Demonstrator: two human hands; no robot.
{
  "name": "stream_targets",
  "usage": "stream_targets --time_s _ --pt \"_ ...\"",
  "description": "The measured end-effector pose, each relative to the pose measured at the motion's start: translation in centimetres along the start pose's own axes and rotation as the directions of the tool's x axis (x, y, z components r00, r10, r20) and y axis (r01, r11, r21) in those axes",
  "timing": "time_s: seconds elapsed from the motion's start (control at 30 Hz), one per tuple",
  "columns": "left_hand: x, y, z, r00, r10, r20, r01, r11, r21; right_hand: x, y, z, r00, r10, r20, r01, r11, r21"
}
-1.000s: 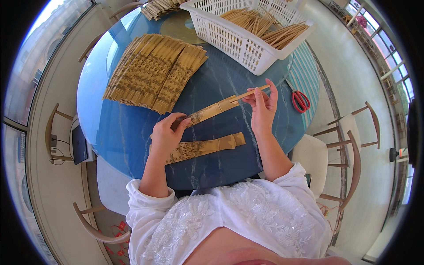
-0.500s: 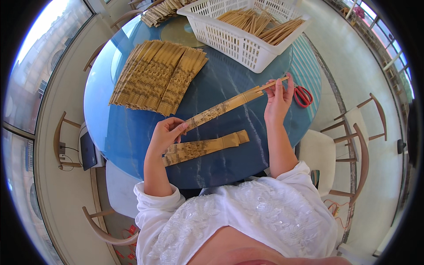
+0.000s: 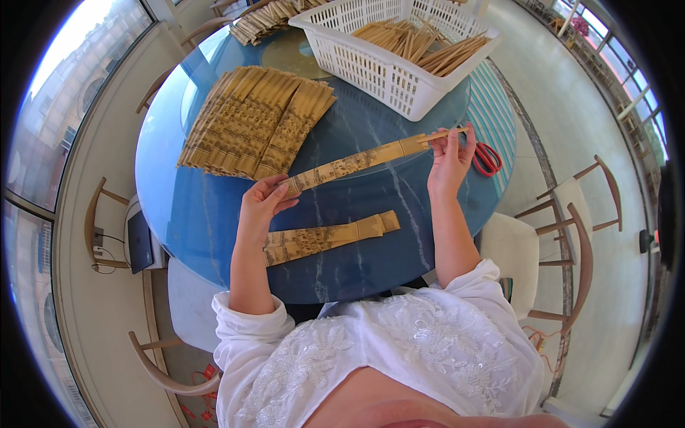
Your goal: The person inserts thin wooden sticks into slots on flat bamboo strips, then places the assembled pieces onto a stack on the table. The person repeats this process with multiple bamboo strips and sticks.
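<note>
While bare table (image 3: 364, 274) separated loose sleeves (image 3: 321, 240) from its edge, your left hand (image 3: 265, 200) pinched the raised sleeve (image 3: 357, 163) at left, your right hand (image 3: 452, 158) the stick (image 3: 460, 130) at right.

loose sleeves (image 3: 314, 241) before held sleeve (image 3: 357, 163), stack (image 3: 253, 118) behind, basket (image 3: 371, 69) right of stack

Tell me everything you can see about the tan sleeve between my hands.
The tan sleeve is long, narrow and flat, seemingly paper, with dark printed patterning. In view it slants upward to the right over the blue table. The left hand pinches its lower end; at the upper end, the right hand holds a thin stick, perhaps partly inside.
</note>
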State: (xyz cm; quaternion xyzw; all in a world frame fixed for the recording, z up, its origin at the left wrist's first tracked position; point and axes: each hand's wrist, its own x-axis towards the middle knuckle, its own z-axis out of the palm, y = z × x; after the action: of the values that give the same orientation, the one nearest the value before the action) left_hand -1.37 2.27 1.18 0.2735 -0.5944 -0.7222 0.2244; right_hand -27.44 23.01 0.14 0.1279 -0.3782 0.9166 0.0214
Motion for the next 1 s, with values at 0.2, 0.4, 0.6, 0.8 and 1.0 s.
stream_targets --time_s 0.2,0.4,0.6,0.8,1.0 --pt "0.0 -0.1 0.6 0.999 -0.007 -0.035 0.006 0.999 -0.038 -0.6 0.2 0.7 1.000 0.024 0.004 -0.024 0.997 -0.072" --pt "0.1 -0.4 0.5 0.993 0.000 -0.119 -0.003 1.000 -0.025 -0.6 0.5 0.3 0.998 0.040 0.051 -0.033 0.992 -0.123" --pt "0.3 -0.6 0.7 0.995 0.013 -0.102 -0.016 0.999 -0.031 -1.4 0.9 0.8 0.995 0.058 0.078 -0.042 0.980 -0.196" --pt "0.4 -0.6 0.5 0.988 0.033 -0.149 -0.039 0.999 -0.033 -1.7 0.8 0.9 0.988 0.060 0.143 -0.030 0.980 -0.199" --pt "0.3 -0.9 0.8 0.995 0.011 -0.096 -0.016 0.999 -0.049 -3.1 1.5 1.3 0.960 0.059 0.274 0.016 0.964 -0.265"
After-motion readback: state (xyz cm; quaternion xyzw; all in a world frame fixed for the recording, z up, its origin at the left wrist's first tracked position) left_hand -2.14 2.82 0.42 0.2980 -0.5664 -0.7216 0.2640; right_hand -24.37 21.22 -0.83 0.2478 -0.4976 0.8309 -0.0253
